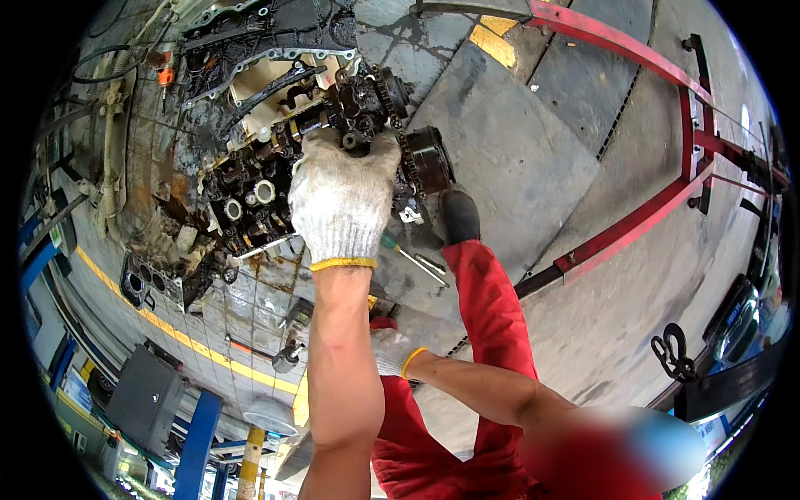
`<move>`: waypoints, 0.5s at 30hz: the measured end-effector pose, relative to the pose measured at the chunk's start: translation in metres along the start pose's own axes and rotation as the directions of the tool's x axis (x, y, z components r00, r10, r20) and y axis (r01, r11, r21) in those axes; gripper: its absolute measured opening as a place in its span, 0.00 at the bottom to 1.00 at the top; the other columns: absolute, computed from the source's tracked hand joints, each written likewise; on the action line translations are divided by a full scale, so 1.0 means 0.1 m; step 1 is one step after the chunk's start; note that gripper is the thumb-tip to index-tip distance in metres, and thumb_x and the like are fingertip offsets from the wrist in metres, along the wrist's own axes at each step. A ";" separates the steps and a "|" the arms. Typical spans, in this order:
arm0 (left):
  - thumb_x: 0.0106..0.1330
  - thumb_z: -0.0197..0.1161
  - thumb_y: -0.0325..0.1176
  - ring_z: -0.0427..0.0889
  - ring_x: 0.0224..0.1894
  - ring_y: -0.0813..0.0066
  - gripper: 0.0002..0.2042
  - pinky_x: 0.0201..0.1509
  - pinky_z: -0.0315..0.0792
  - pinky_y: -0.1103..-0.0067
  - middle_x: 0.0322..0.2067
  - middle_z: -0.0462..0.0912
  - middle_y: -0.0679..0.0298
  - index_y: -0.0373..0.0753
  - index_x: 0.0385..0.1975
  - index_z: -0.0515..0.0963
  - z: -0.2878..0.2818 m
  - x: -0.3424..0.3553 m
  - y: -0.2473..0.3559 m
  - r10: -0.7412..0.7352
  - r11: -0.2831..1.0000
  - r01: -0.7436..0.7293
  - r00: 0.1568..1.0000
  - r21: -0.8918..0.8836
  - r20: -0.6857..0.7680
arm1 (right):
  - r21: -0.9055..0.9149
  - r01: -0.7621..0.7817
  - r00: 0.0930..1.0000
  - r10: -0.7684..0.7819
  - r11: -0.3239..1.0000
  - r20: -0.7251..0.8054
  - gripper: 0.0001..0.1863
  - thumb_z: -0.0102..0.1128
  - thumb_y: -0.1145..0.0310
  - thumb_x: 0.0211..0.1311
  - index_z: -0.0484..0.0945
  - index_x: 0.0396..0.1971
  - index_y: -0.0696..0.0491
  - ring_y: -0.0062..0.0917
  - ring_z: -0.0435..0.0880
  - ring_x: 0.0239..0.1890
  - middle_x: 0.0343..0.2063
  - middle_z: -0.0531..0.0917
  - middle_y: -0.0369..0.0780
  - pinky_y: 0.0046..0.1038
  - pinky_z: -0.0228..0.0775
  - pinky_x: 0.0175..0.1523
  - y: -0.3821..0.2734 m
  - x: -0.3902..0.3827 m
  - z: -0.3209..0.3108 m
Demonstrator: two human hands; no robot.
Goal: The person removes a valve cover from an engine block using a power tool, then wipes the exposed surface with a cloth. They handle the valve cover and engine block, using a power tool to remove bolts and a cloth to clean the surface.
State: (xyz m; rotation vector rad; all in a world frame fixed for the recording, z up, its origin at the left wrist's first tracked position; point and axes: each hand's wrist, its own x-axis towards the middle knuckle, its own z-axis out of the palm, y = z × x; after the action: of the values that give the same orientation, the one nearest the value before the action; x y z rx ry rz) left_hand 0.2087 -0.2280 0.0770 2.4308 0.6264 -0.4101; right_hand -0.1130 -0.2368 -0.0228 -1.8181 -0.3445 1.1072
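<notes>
At the far left, a dark grey metal cabinet stands toward the lower edge, with a blue post to its right. Above the cabinet, a metal casting with round bores lies on the stained tiles, and an orange-bodied tool lies farther up. A rod with an orange end lies across the floor below the casting. Right of these, at the upper middle, sits the oil-blackened engine, its top opened to show shafts and two pale rings. The person's left hand, in a soiled white knitted glove with a yellow cuff, rests back upward on the engine's right part, fingers bent over it; the fingertips are hidden, so I cannot tell whether they pinch anything. The right hand, gloved alike, is lower down near the red trousers, partly behind the left forearm; I cannot tell how its fingers are set. A screwdriver lies on the ground just below the engine. A black round pulley marks the engine's right end, above a dark shoe. Farther right, well apart, stretches a red steel frame.
</notes>
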 end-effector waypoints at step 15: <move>0.72 0.67 0.37 0.90 0.47 0.52 0.16 0.53 0.82 0.67 0.46 0.90 0.49 0.35 0.53 0.84 0.06 0.09 -0.37 0.330 0.924 -0.339 0.941 -0.179 -0.082 | 0.008 -0.007 1.000 0.007 1.000 0.011 0.19 0.60 0.52 0.71 0.81 0.45 0.53 0.45 0.90 0.42 0.39 0.89 0.49 0.47 0.83 0.48 -0.07 0.03 0.07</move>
State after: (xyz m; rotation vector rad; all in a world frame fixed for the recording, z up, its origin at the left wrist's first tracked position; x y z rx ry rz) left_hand 0.1955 -0.2018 0.0515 2.3092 0.2461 -0.1401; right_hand -0.1155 -0.2271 -0.0202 -1.8078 -0.3400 1.1217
